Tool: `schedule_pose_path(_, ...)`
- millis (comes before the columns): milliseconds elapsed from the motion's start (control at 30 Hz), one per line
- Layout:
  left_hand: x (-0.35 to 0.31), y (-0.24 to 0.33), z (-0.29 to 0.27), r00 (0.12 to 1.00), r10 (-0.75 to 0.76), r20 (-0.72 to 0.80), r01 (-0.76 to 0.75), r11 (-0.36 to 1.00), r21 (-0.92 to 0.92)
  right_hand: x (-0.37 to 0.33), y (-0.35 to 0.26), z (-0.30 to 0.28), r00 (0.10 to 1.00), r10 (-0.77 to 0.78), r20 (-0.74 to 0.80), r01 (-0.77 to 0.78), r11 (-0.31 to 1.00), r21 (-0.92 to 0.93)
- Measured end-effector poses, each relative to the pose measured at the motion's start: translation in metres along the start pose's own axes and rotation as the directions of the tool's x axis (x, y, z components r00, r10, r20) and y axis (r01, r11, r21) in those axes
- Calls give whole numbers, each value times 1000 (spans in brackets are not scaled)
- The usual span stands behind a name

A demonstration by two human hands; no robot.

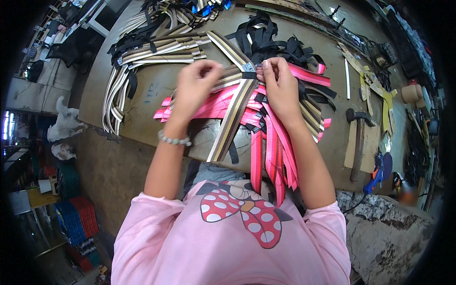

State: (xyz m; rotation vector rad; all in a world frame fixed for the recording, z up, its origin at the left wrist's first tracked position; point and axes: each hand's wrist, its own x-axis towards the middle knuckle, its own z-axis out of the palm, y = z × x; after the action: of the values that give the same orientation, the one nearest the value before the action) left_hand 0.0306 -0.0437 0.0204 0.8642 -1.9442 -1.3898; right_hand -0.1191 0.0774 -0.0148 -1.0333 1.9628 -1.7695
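Observation:
A brown, cream and black striped webbing strap (232,118) lies slantwise over a pile of pink straps (209,107). Around its upper part runs a short black band (249,75), with a small pale label just above. My right hand (281,90) pinches the edge of the striped strap beside this band, between thumb and fingers. To the left, my left hand (197,85) is raised over other striped straps, thumb and fingertips closed together. Whatever it may hold is too small to make out. More pink straps (275,152) hang over the table's front edge below my right hand.
Bundles of striped straps (161,51) lie at the left of the table, and black straps (259,35) are heaped behind my hands. On the right are a hammer (358,142) on cardboard and a blue glue gun (376,175). A white animal (64,121) is on the floor at left.

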Motion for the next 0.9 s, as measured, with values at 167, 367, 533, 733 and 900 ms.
schedule_pose_path(167,-8,5,-20,994,5,-112,4,997,77,1,0,-1,1000,-23,16,24,997,-78)
schedule_pose_path(367,11,-19,50,969,211,126,-201,976,-82,-1,-5,-2,999,-4,53,-1,995,99)
schedule_pose_path(533,2,-13,27,994,5,107,12,988,-154,1,-7,-5,996,66,65,-80,962,261)
schedule_pose_path(733,-28,0,-32,975,-216,-55,218,976,19,3,-2,-9,988,153,14,-137,835,534)
schedule_pose_path(900,-13,-27,15,978,-112,173,92,988,121,5,12,-25,990,139,8,-117,794,596)
